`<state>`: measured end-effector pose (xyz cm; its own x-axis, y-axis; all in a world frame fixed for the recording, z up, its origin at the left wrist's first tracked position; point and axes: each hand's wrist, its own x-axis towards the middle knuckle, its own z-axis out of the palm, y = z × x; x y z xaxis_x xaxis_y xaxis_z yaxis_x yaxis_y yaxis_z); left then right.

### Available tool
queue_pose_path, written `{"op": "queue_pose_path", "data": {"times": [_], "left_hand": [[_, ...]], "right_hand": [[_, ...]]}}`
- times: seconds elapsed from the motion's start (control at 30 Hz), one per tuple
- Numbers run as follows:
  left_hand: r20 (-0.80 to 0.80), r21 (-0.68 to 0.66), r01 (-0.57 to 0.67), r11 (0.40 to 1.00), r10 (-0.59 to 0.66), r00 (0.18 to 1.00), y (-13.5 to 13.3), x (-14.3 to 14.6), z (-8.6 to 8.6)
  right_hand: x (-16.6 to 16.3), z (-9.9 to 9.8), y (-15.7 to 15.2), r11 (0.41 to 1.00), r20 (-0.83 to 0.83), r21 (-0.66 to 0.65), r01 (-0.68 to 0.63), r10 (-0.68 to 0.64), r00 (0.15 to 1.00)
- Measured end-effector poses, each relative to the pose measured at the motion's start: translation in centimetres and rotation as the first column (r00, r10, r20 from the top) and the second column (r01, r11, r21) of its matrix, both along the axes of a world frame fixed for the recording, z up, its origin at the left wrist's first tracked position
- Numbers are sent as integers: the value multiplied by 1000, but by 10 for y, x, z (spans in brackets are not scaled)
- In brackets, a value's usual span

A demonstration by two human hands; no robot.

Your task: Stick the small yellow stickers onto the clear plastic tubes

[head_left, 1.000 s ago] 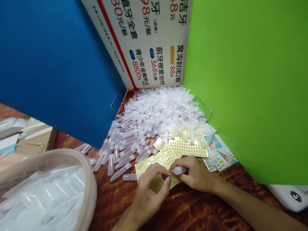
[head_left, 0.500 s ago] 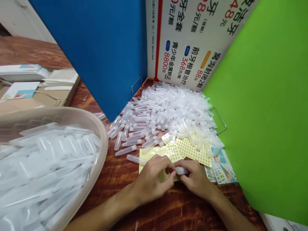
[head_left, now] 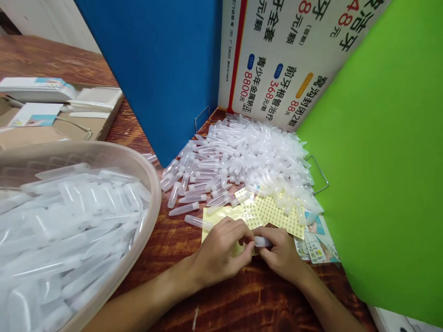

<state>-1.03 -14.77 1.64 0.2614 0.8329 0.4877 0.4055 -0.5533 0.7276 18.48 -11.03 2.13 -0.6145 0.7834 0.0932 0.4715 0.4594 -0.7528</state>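
Note:
A small translucent plastic tube (head_left: 262, 241) lies between the fingers of my right hand (head_left: 283, 252), which is closed around it. My left hand (head_left: 223, 251) is pinched at the tube's left end, thumb against fingertips; anything held in that pinch is hidden. Under and behind the hands lie yellow sheets of small dot stickers (head_left: 277, 213). A loose tube (head_left: 197, 221) rests partly on the left sheet. Just beyond spreads a big heap of similar tubes (head_left: 249, 152).
A clear plastic basket (head_left: 154, 184) full of tubes stands at left. Behind it is a cardboard box (head_left: 104, 124) with cards. Blue (head_left: 152, 69) and green (head_left: 377, 152) boards flank the heap, with a printed sign (head_left: 270, 87) at the back. Printed cards (head_left: 316, 246) lie by my right hand.
The view has shifted slightly, so the basket and boards sit a little farther right. Both hands stay together at the same tube, with almost the same grip.

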Motion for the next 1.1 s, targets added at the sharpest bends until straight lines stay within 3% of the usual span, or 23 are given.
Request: {"op": "queue_pose_path", "data": {"times": [1.1], "left_hand": [[-37, -25, -39, 999, 38, 999, 4, -6, -2]], "right_hand": [[2, -4, 1, 1000, 29, 19, -2, 2, 1000]]}}
